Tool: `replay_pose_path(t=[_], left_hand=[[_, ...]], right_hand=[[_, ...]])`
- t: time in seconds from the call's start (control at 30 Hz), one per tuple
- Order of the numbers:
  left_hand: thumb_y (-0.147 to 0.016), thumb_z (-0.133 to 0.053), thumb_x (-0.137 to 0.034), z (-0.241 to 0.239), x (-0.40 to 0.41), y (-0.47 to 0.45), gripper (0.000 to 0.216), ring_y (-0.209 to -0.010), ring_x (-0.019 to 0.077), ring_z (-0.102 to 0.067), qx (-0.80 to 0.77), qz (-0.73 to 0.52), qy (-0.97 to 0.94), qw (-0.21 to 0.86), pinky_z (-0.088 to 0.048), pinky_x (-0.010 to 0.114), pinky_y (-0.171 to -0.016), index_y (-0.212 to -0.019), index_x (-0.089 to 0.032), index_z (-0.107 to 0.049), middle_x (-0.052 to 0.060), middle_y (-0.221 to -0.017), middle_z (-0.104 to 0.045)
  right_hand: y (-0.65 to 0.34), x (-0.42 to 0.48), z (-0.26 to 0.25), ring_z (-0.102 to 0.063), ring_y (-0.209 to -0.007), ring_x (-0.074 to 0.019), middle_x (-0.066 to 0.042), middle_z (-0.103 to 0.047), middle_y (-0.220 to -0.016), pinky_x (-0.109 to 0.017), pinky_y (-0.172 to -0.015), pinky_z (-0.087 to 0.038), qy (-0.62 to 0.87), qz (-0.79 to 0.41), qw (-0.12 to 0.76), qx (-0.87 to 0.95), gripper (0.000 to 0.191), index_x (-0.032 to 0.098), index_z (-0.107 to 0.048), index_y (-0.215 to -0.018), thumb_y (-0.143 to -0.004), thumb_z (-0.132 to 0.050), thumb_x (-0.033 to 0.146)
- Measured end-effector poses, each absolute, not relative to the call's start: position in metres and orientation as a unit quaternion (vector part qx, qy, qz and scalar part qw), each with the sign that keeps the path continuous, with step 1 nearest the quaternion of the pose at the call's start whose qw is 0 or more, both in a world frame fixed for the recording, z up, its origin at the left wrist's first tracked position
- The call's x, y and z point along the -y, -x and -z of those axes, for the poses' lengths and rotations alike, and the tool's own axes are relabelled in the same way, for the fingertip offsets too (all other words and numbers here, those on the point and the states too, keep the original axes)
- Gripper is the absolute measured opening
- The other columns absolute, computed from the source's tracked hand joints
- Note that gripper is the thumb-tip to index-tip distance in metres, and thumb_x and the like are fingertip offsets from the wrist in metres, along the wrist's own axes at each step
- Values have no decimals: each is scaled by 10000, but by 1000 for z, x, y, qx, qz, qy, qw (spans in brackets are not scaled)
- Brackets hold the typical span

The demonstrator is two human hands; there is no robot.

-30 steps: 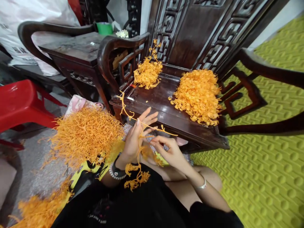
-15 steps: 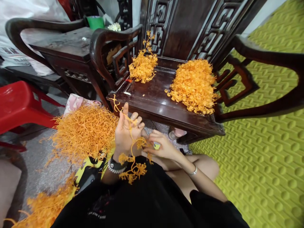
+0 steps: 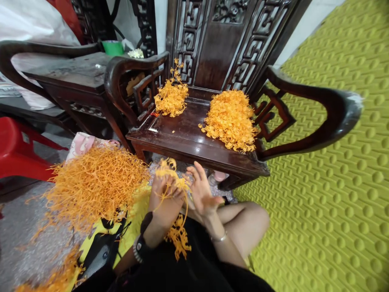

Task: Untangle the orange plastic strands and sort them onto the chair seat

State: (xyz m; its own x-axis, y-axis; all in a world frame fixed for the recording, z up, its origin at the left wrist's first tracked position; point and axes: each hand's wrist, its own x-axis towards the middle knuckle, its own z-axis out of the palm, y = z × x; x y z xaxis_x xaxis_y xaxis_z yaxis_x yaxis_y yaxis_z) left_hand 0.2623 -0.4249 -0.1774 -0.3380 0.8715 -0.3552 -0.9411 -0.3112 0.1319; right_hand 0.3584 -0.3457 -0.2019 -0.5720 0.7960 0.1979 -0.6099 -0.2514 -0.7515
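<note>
My left hand (image 3: 167, 202) is closed on an orange branching strand (image 3: 178, 183), which looks like soft plastic with frilly, flower-like tips. Part of that strand rises over my knuckles, and a frilly cluster (image 3: 178, 239) hangs below against my black clothing. Just to the right, my right hand (image 3: 201, 190) has its fingers stretched and apart, close to the strand's end; whether a fingertip touches it I cannot tell. Beside my left hand lies a big heap of thin orange branching pieces (image 3: 100, 182).
A dark carved wooden chair (image 3: 185, 140) stands ahead, bearing a small frilly orange bunch (image 3: 172, 97) and a larger frilly pile (image 3: 229, 119). A red plastic stool (image 3: 21, 154) is at left. Yellow textured matting (image 3: 319, 211) covers the right side. More orange pieces (image 3: 57, 271) lie lower left.
My left hand has turned over and come down, its fingers now curled round the strand. My right hand has opened from a pinch, and the view has shifted.
</note>
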Motion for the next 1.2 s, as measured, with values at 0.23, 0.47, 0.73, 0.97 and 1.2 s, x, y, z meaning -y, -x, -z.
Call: replay_pose_path(t=[0.23, 0.47, 0.73, 0.97, 1.2], left_hand=[[-840, -649, -356, 185, 409, -286, 202, -669, 119, -553, -361, -775, -110, 508, -449, 230, -659, -851, -156, -628, 6, -756, -611], [-802, -638, -380, 187, 418, -290, 229, -797, 163, -595, -359, -773, -181, 491, -470, 296, -804, -783, -178, -532, 6, -761, -586], [-748, -653, -287, 205, 412, -277, 195, -649, 88, -520, -451, -609, -211, 618, -431, 209, -627, -884, -184, -559, -16, -809, -572], [-844, -583, -305, 221, 391, -270, 135, -741, 130, -555, -522, -494, -445, 535, -441, 234, -687, -907, -187, -601, 2, -795, -617], [-880, -492, -272, 221, 388, -275, 250, -616, 138, -538, -632, -405, -525, 402, -360, 254, -591, -700, -136, -600, 8, -643, -585]], right_hand=[[-346, 384, 208, -617, -1103, -201, -60, -621, -1260, -375, -1028, -452, 275, -755, 472, 363, 689, 285, -455, -1354, -745, -759, 390], [-342, 358, 190, -650, -777, -132, -15, -690, -1040, -282, -738, -555, 312, -761, 500, 272, 422, 264, -551, -1195, -804, -678, 362], [-349, 327, 184, -564, -631, -65, 12, -629, -947, -151, -474, -465, 304, -680, 591, 308, 285, 227, -497, -810, -715, -754, 307], [-348, 321, 189, -435, -416, -32, 55, -632, -970, -145, -343, -330, 322, -654, 545, 415, 891, 433, -98, -1453, -788, -681, 333], [-366, 306, 216, -582, -849, -199, -17, -623, -910, -385, -862, -498, 412, -552, 417, 593, 730, 229, -593, -1142, -487, -888, 360]])
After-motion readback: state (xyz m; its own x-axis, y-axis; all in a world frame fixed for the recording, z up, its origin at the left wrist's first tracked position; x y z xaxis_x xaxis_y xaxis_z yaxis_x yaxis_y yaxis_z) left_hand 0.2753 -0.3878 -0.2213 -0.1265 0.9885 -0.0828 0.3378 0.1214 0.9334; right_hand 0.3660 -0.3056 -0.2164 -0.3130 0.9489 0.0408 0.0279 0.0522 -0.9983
